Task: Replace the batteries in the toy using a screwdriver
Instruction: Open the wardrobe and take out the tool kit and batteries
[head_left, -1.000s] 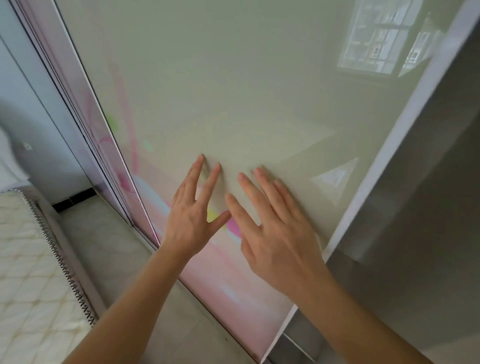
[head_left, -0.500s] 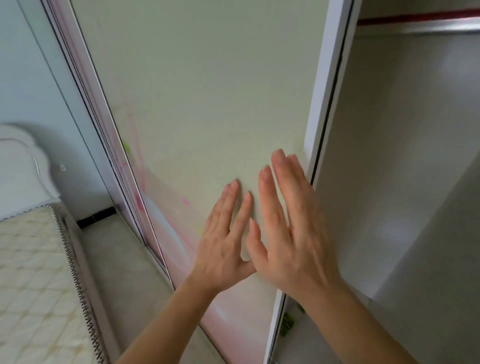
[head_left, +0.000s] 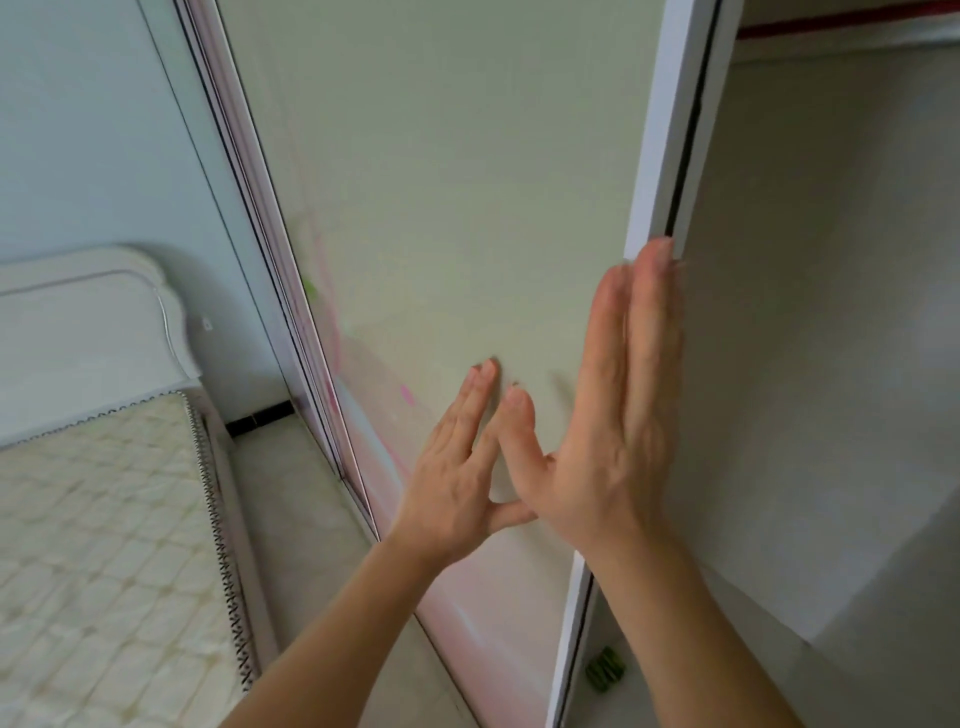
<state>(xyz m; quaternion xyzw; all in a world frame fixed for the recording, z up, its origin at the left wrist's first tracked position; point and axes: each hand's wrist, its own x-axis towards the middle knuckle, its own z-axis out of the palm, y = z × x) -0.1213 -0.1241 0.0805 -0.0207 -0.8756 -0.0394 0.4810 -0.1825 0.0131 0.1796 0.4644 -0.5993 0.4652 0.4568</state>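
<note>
Right grip (head_left: 618, 441) has shifted onto the sliding door's (head_left: 467, 208) white edge; fingers straight, pressed flat, holding nothing. Left grip (head_left: 457, 467) just left of it, flat on the panel, thumb partly hidden behind the right. Below right grip: small green object (head_left: 604, 675) on the wardrobe floor, blurred, partly cut off by the door edge. Toy or not: cannot tell. Bed (head_left: 104, 519) far left.

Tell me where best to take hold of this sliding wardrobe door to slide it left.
Grip the white edge frame from the open right side, hooking fingers round it. The door panel is flat and glossy, no handle in view, so palms may slip; the frame gives a lip. The right hand lies straight along that edge; the left hand is flat on the panel.
</note>
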